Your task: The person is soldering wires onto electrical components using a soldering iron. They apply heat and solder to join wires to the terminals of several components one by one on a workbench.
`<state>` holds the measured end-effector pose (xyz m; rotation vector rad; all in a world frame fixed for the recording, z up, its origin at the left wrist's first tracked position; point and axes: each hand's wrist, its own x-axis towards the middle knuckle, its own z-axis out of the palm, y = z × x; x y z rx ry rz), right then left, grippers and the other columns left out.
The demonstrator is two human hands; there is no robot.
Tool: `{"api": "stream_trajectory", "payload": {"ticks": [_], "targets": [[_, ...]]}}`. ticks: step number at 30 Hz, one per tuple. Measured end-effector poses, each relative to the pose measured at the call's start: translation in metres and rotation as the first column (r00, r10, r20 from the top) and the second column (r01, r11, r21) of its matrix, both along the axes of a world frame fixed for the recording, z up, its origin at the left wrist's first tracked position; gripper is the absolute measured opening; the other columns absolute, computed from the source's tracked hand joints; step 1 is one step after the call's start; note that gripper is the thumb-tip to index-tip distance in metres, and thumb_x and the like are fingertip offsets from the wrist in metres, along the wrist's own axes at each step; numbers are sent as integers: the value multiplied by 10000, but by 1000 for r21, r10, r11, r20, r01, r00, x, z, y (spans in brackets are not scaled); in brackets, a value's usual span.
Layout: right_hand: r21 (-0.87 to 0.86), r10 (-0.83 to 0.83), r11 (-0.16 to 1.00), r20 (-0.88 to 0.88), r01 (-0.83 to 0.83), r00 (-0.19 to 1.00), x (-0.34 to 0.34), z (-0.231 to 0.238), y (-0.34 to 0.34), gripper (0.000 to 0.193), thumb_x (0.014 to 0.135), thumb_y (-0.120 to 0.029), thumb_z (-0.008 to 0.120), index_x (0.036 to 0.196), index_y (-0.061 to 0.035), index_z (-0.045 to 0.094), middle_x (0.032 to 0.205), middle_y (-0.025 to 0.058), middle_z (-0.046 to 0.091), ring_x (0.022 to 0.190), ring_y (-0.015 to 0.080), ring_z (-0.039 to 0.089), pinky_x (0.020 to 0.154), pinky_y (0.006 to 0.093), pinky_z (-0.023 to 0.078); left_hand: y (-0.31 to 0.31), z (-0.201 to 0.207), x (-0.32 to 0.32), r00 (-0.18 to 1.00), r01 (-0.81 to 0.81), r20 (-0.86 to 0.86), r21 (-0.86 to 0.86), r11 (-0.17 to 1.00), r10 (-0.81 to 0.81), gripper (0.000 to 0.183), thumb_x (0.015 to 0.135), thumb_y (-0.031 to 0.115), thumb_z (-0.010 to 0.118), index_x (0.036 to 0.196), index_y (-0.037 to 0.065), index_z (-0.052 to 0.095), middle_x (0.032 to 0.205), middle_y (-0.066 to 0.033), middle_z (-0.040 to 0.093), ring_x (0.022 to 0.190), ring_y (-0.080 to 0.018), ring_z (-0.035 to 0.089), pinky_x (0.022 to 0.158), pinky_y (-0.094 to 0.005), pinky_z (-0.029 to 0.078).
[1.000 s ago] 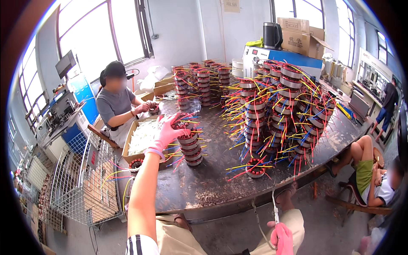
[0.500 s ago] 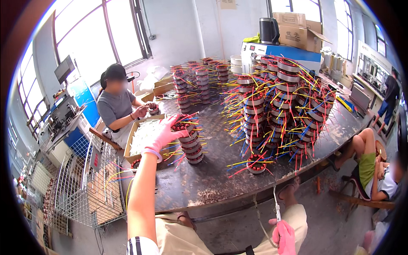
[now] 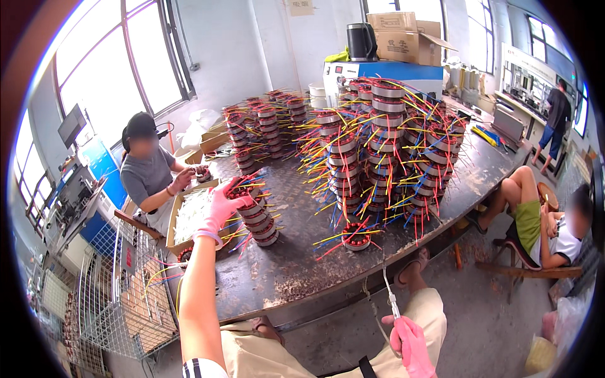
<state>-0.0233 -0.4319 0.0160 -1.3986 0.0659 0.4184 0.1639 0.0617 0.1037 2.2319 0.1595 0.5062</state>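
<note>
My left hand (image 3: 220, 211), in a pink glove, reaches over the table with its fingers closed round the top motor stator (image 3: 247, 190) of a short stack. That stack (image 3: 259, 228) leans a little left at its top, and coloured wire leads stick out of it. Low in front of me, my right hand (image 3: 413, 349), also gloved in pink, grips a slim white-and-silver corded tool (image 3: 394, 305); its kind I cannot make out. A single stator (image 3: 357, 237) lies near the table's front edge, beyond the tool.
Tall stacks of stators (image 3: 384, 151) crowd the right of the dark table (image 3: 296, 271), with more stacks (image 3: 265, 129) behind. An open box (image 3: 179, 236) of white pieces sits left, beside a co-worker (image 3: 148, 170) handling a stator. A wire basket (image 3: 129, 290) stands left; a seated person (image 3: 548, 230) is right.
The view has swung right, so the scene sits farther left in the picture. My left hand stays at the stack's top, which leans slightly more; my right hand still holds the tool.
</note>
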Motion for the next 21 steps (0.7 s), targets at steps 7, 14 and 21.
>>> {"api": "stream_trajectory", "payload": {"ticks": [7, 14, 21], "targets": [[19, -8, 1000, -1, 8, 1000, 2, -7, 1, 414, 1059, -294, 440, 1162, 80, 586, 511, -43, 411, 416, 35, 321, 396, 216, 227, -2, -3, -5, 998, -30, 51, 174, 984, 21, 821, 698, 273, 867, 1392, -6, 529, 1251, -138, 669, 1150, -189, 625, 1027, -312, 449], [0, 15, 1000, -33, -15, 999, 1, 0, 5, 375, 1055, -302, 447, 1185, 7, 614, 559, -69, 430, 460, 11, 297, 431, 204, 208, 2, 20, -17, 990, 127, -94, 238, 963, -107, 720, 811, 418, 777, 1404, 85, 542, 1320, -129, 620, 1219, -228, 583, 1039, -357, 433], [23, 9, 1000, -62, -7, 998, -3, 2, 4, 387, 1054, -315, 452, 1191, 11, 611, 566, -63, 445, 460, 12, 311, 427, 208, 208, 7, 21, -20, 990, 55, -140, 507, 860, 20, 779, 854, 621, 629, 1474, 178, 466, 1493, -138, 466, 1400, -339, 395, 1169, -470, 276]]}}
